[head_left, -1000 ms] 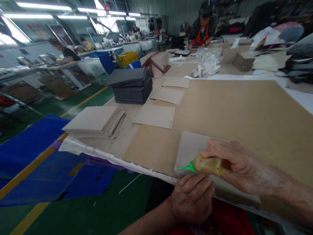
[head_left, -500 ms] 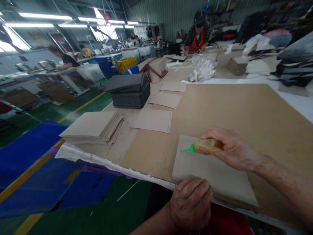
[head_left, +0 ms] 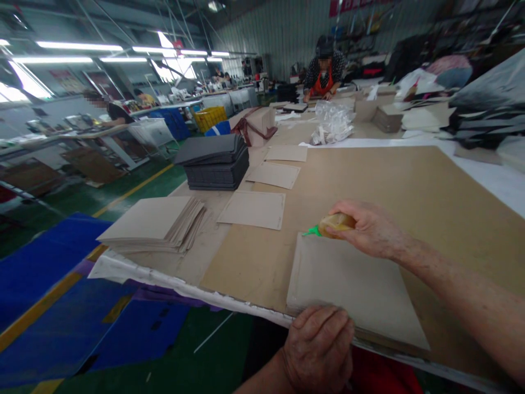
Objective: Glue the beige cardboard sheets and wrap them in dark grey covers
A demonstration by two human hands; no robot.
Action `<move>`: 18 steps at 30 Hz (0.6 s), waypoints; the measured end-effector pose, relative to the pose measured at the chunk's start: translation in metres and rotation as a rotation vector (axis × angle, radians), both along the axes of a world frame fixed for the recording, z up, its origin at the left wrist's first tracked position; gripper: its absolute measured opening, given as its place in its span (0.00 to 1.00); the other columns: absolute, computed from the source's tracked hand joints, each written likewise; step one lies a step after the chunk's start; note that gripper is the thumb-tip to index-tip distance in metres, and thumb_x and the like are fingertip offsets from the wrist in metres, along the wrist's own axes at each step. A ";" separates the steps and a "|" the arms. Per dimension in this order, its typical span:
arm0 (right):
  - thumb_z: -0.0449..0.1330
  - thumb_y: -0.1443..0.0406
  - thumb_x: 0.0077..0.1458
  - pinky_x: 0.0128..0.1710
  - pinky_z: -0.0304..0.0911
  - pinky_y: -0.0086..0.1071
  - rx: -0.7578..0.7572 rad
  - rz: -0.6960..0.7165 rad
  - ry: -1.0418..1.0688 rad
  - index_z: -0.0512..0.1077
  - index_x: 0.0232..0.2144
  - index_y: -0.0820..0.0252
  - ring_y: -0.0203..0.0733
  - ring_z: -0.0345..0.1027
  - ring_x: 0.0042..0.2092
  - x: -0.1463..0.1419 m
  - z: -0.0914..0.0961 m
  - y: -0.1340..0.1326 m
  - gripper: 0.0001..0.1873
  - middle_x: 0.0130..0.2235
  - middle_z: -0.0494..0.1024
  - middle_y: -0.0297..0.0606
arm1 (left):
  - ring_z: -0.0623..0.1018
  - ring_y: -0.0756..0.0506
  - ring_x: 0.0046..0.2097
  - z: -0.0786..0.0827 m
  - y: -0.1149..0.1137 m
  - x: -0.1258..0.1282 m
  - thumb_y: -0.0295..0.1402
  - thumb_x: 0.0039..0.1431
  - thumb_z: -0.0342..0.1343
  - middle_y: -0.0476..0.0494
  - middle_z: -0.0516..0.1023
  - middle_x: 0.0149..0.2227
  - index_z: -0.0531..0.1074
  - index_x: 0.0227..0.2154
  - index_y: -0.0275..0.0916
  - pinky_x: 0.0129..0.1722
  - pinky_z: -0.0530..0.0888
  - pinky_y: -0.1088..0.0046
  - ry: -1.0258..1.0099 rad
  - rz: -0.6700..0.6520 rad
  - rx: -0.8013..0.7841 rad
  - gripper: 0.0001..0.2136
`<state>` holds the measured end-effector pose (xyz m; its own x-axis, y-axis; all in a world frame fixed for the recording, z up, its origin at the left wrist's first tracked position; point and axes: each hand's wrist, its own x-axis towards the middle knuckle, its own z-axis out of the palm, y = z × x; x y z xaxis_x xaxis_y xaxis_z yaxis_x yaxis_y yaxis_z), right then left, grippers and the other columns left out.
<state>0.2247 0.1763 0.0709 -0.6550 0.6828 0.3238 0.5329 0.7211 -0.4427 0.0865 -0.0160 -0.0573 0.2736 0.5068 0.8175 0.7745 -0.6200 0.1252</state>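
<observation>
My right hand [head_left: 371, 227] is closed around a squeeze glue bottle [head_left: 334, 225] with amber contents and a green nozzle [head_left: 312, 231]. The bottle lies nearly level, its nozzle pointing left at the far left corner of a stack of beige cardboard sheets [head_left: 348, 279]. Whether the tip touches the top sheet I cannot tell. At the near edge of that stack rests my left hand [head_left: 320, 347], fingers curled and pressed together; anything inside them is hidden.
Three single beige sheets [head_left: 252, 209] lie in a row beyond. Left of them are a beige sheet pile [head_left: 143, 221] and a dark grey stack [head_left: 217, 169]. Crumpled clear plastic [head_left: 333, 123] lies farther back. A co-worker [head_left: 324, 71] stands at the far end. The table edge [head_left: 229, 298] runs close in front.
My right hand has moved the glue bottle away from me, from over the top sheet to its far left corner. My left hand stays at the near edge. The view has tilted up slightly.
</observation>
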 end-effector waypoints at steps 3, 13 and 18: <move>0.63 0.56 0.58 0.29 0.53 0.33 -0.016 0.012 -0.005 0.73 0.33 0.57 0.40 0.66 0.30 0.004 0.003 -0.001 0.11 0.28 0.74 0.33 | 0.80 0.45 0.48 0.000 -0.001 -0.001 0.28 0.54 0.53 0.41 0.84 0.44 0.77 0.46 0.35 0.54 0.74 0.68 0.016 0.006 -0.015 0.16; 0.62 0.55 0.58 0.29 0.51 0.31 -0.041 0.018 -0.021 0.72 0.32 0.56 0.38 0.65 0.31 0.005 0.006 -0.001 0.11 0.29 0.74 0.31 | 0.79 0.43 0.49 0.003 -0.001 -0.004 0.28 0.55 0.54 0.40 0.83 0.44 0.77 0.47 0.33 0.53 0.75 0.67 0.047 -0.014 -0.035 0.17; 0.61 0.54 0.58 0.29 0.49 0.32 -0.030 -0.018 -0.080 0.70 0.30 0.56 0.39 0.64 0.31 0.018 0.017 0.000 0.13 0.29 0.74 0.33 | 0.79 0.43 0.49 0.006 -0.001 -0.004 0.27 0.55 0.53 0.40 0.83 0.43 0.77 0.45 0.34 0.53 0.75 0.67 0.040 -0.002 -0.015 0.16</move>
